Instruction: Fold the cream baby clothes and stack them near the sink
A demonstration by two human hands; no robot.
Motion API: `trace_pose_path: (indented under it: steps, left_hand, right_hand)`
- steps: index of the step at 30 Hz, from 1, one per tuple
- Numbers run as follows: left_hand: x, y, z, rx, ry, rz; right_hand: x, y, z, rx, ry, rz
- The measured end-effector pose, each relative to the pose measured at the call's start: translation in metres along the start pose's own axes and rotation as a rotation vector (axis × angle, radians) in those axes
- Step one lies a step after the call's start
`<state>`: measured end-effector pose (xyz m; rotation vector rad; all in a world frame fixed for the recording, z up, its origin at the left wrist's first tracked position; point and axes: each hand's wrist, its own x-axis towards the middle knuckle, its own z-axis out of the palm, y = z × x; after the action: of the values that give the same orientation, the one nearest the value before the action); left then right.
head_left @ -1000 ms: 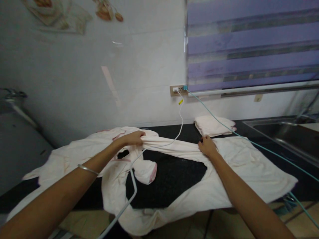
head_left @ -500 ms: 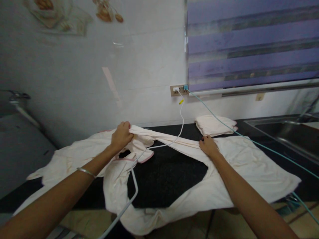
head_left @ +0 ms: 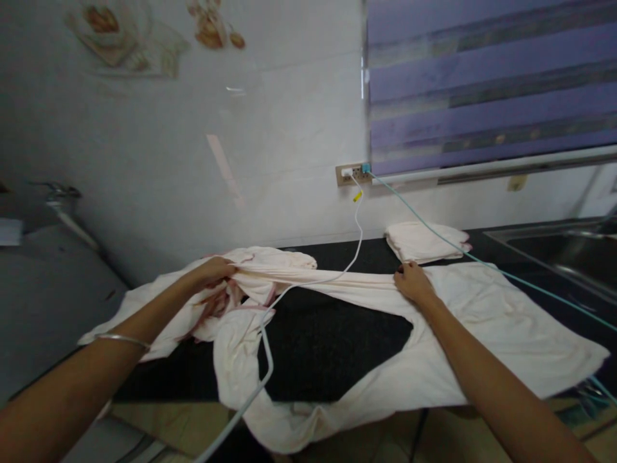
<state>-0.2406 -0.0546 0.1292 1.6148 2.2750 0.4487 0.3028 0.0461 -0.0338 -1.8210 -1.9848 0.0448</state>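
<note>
Hands are stretching a pale garment [head_left: 463, 321] across the counter [head_left: 328, 328]: left hand [head_left: 214, 270] is clenching bunched cloth near the back edge, right hand [head_left: 413, 283] is pressing flat mid-span. White cable [head_left: 357, 238] is lying over the fabric and could snag or drag as it tightens.

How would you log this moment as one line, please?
left hand: grips garment | right hand: pins it on counter | white cable: across garment | folded cloth: behind

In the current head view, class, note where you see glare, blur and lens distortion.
Head view: a pale glare streak crosses the glossy wall; the window blind and wall decal are smeared by blur; edges bow, so the black counter looks curved; the pink garment and both forearms stay fairly sharp.
</note>
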Motion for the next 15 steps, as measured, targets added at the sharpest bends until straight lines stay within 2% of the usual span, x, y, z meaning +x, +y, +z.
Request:
trace_pose_path:
  steps: [3,5,7,10,11,13,15]
  left_hand:
    - [0.002,0.001,-0.011,-0.033,0.097,-0.019]
    - [0.001,0.005,-0.02,-0.001,0.208,-0.021]
    - [-0.005,0.009,-0.028,0.13,0.361,0.005]
    - [-0.022,0.01,-0.035,0.51,0.612,0.133]
    - [-0.028,0.007,-0.036,0.635,0.647,0.184]
    - [-0.039,-0.004,-0.036,0.796,0.64,0.244]
    - [-0.044,-0.02,-0.034,0.727,0.587,0.218]
  right_hand:
    - [-0.001,-0.001,-0.001,0.002,-0.001,0.002]
    - [-0.002,-0.001,-0.002,0.004,0.001,0.001]
    - [-0.002,0.0,-0.002,0.007,0.005,-0.001]
    - [-0.003,0.0,-0.002,0.011,0.001,0.003]
    - [-0.002,0.001,-0.001,0.013,0.0,0.002]
    - [-0.002,0.002,0.0,0.017,0.0,0.004]
    - [-0.001,0.002,0.001,0.019,0.0,0.009]
